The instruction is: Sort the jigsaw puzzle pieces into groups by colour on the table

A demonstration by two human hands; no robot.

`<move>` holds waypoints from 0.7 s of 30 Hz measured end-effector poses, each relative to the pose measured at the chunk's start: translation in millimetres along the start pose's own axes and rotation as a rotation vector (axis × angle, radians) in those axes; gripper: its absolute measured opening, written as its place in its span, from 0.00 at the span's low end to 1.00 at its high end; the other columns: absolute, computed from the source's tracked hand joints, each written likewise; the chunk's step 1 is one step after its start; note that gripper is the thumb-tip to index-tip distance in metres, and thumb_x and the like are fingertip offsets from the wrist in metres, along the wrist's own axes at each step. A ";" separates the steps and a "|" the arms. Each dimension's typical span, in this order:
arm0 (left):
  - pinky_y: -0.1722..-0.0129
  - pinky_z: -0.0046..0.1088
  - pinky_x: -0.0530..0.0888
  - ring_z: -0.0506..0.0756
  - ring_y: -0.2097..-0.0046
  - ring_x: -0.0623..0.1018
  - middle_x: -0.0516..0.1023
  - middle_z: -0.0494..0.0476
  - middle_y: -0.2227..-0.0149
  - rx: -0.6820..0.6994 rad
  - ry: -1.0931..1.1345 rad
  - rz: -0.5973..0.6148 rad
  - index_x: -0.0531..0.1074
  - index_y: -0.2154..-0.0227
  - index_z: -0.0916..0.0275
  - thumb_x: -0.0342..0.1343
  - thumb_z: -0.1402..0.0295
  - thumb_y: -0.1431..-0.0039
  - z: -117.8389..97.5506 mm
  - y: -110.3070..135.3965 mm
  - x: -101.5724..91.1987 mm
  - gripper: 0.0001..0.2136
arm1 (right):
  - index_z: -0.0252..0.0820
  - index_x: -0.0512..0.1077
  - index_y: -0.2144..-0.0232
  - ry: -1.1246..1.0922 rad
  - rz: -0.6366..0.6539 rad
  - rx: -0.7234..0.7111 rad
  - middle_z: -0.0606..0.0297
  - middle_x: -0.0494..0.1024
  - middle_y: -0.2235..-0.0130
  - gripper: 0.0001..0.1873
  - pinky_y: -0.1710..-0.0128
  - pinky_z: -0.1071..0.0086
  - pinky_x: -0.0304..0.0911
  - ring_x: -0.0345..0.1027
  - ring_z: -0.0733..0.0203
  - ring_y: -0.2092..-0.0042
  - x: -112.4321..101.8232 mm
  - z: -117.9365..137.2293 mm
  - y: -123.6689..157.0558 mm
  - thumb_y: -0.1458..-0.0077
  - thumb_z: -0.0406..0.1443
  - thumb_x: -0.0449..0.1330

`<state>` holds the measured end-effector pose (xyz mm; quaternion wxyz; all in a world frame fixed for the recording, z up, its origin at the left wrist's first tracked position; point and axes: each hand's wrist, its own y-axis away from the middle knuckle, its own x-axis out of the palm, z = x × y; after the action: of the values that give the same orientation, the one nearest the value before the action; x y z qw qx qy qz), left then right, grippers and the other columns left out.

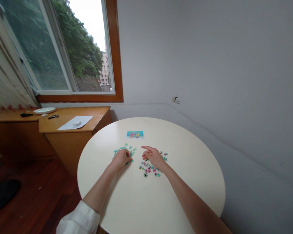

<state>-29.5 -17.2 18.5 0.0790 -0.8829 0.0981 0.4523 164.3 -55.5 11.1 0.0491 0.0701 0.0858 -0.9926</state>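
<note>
My left hand (122,158) rests on the round cream table (185,182), fingers curled and pressed down on a cluster of teal puzzle pieces (131,149). My right hand (153,157) hovers just right of it, index finger pointing left and the other fingers curled; whether it holds a piece is hidden. Under and around the right hand lie several loose multicoloured puzzle pieces (148,169). A small picture card (135,134) lies flat on the table beyond both hands.
A wooden cabinet (70,136) stands left of the table, with a sheet of paper (75,122), a white plate (44,110) and small dark items on top. A window (70,48) is behind it. White walls close the corner at right.
</note>
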 end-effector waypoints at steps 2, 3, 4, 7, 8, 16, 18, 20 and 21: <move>0.77 0.24 0.54 0.49 0.78 0.63 0.64 0.47 0.83 -0.014 0.027 -0.064 0.68 0.81 0.63 0.63 0.70 0.63 -2.2 0.8 -0.9 0.07 | 0.37 0.67 0.54 0.011 0.005 -0.007 0.69 0.71 0.75 0.20 0.72 0.72 0.64 0.67 0.69 0.74 -0.1 -0.6 0.1 0.52 0.29 0.51; 0.77 0.23 0.53 0.48 0.78 0.62 0.63 0.46 0.83 -0.016 0.067 -0.105 0.68 0.81 0.63 0.63 0.71 0.63 -3.8 1.0 -1.3 0.08 | 0.37 0.67 0.54 0.016 0.004 -0.012 0.69 0.71 0.75 0.20 0.72 0.72 0.64 0.67 0.69 0.74 -0.2 -0.8 0.2 0.52 0.30 0.52; 0.77 0.23 0.53 0.48 0.78 0.62 0.62 0.46 0.84 -0.017 0.133 -0.143 0.67 0.81 0.63 0.63 0.71 0.63 -5.7 0.9 -1.7 0.08 | 0.37 0.67 0.54 0.020 0.001 -0.017 0.69 0.71 0.75 0.20 0.71 0.72 0.64 0.67 0.69 0.74 -0.3 -0.8 0.3 0.52 0.30 0.52; 0.79 0.22 0.55 0.46 0.81 0.60 0.57 0.44 0.86 -0.059 0.548 -0.169 0.66 0.81 0.64 0.61 0.69 0.56 -11.7 0.3 -4.3 0.08 | 0.37 0.68 0.55 0.028 -0.012 -0.028 0.68 0.71 0.75 0.19 0.71 0.72 0.64 0.67 0.68 0.74 -0.6 -0.2 0.9 0.51 0.31 0.52; 0.79 0.21 0.57 0.46 0.82 0.60 0.57 0.44 0.86 -0.101 0.749 -0.129 0.66 0.79 0.64 0.59 0.68 0.53 -13.4 0.3 -5.9 0.08 | 0.37 0.68 0.56 0.032 -0.015 -0.030 0.68 0.71 0.75 0.18 0.71 0.72 0.64 0.67 0.68 0.74 -0.6 0.1 1.1 0.51 0.31 0.52; 0.62 0.32 0.74 0.59 0.59 0.77 0.74 0.72 0.65 -0.403 1.623 0.406 0.66 0.64 0.75 0.46 0.77 0.46 -19.5 4.5 -16.4 0.08 | 0.37 0.70 0.60 0.066 -0.009 -0.025 0.69 0.70 0.76 0.15 0.71 0.72 0.64 0.66 0.69 0.75 1.4 -0.8 1.6 0.51 0.31 0.51; 0.60 0.30 0.74 0.59 0.57 0.77 0.74 0.74 0.62 -0.374 1.601 0.444 0.66 0.61 0.76 0.46 0.82 0.49 -19.3 5.2 -13.6 0.11 | 0.37 0.70 0.60 0.075 -0.010 -0.022 0.68 0.70 0.76 0.14 0.71 0.72 0.64 0.66 0.69 0.75 1.7 -0.9 1.6 0.50 0.30 0.51; 0.59 0.29 0.74 0.59 0.55 0.76 0.74 0.74 0.61 -0.338 1.566 0.455 0.66 0.60 0.76 0.45 0.85 0.51 -18.8 5.8 -10.3 0.14 | 0.38 0.70 0.60 0.086 -0.011 -0.019 0.69 0.70 0.76 0.14 0.71 0.73 0.64 0.66 0.69 0.75 1.7 -0.3 1.8 0.51 0.30 0.51; 0.58 0.29 0.74 0.58 0.55 0.76 0.74 0.73 0.60 -0.322 1.552 0.462 0.66 0.59 0.76 0.45 0.86 0.52 -18.7 6.3 -9.0 0.15 | 0.38 0.70 0.61 0.091 -0.011 -0.019 0.69 0.70 0.76 0.14 0.72 0.73 0.64 0.66 0.69 0.75 1.7 0.2 2.1 0.51 0.29 0.51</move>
<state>-21.5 -26.6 36.4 -0.2337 -0.9023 0.2379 -0.2731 162.8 -57.7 10.7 0.0406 0.1142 0.0976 -0.9878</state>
